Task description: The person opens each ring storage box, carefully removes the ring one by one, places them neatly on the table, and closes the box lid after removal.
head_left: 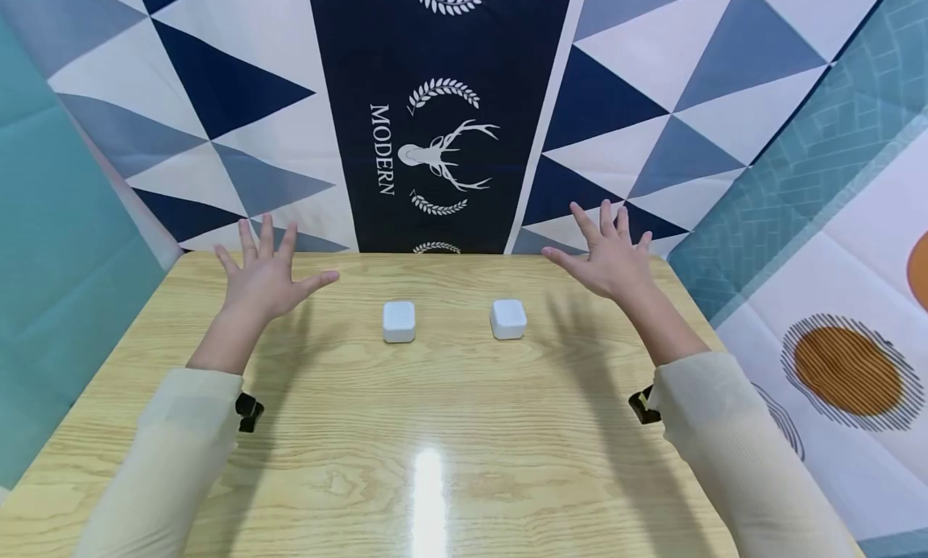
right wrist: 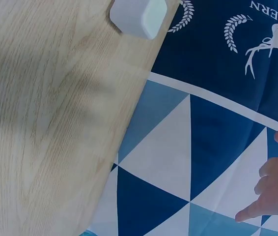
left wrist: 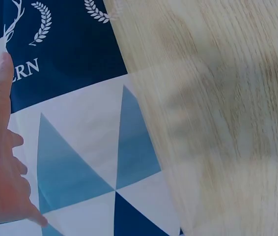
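Note:
Two small white rounded blocks stand apart near the far edge of the wooden table: a left white block (head_left: 399, 322) and a right white block (head_left: 508, 319). My left hand (head_left: 263, 280) is held above the table to the left of the left block, fingers spread and straight, touching nothing. On the other side my right hand (head_left: 611, 256) hovers with its fingers spread too, nearest to the right block. Part of a white block (right wrist: 139, 17) shows at the top of the right wrist view. Only the edge of each hand appears in the wrist views.
The wooden table (head_left: 464, 405) ends at a hanging patterned cloth (head_left: 428, 212) with triangles and a deer print. A teal cloth (head_left: 65, 244) hangs on the left, another patterned cloth (head_left: 819, 284) on the right. A black strap piece (head_left: 249, 413) sits at the left cuff.

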The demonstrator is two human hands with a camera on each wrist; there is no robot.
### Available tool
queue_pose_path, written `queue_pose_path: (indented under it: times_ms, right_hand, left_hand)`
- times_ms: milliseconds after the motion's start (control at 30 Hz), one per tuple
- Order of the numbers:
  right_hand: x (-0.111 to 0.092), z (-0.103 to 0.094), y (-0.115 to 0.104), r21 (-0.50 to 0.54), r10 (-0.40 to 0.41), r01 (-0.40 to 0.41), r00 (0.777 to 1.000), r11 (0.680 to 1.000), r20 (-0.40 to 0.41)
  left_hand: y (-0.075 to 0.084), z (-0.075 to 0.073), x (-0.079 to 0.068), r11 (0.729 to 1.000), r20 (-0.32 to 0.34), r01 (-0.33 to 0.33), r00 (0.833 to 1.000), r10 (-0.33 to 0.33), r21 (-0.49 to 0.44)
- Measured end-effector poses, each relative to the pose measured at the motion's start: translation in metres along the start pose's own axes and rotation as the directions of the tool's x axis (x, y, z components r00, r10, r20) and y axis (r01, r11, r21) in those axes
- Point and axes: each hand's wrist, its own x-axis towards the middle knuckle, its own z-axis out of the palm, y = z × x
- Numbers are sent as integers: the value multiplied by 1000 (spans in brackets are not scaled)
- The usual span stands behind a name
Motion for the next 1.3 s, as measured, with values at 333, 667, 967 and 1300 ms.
queue_pose_path:
  times_ms: [333, 667, 967, 1300]
  right_hand:
    - [3, 4, 0, 15, -30, 30, 1000, 999, 9]
    - [4, 13, -2, 85, -79, 82, 996, 993, -30]
    - [2, 20, -4, 168, -117, 133, 988, 977, -98]
    - [2, 30, -8, 283, -132, 155, 986, 946, -99]
  left_hand:
    - [0, 1, 1, 997, -50, -26, 998, 22, -72]
    - [-1, 9, 2, 986, -47, -39, 998, 31, -165]
    - [0, 16, 2, 966, -12, -66, 998, 65, -250]
    - [-3, 28, 1, 935, -21, -86, 996, 84, -343]
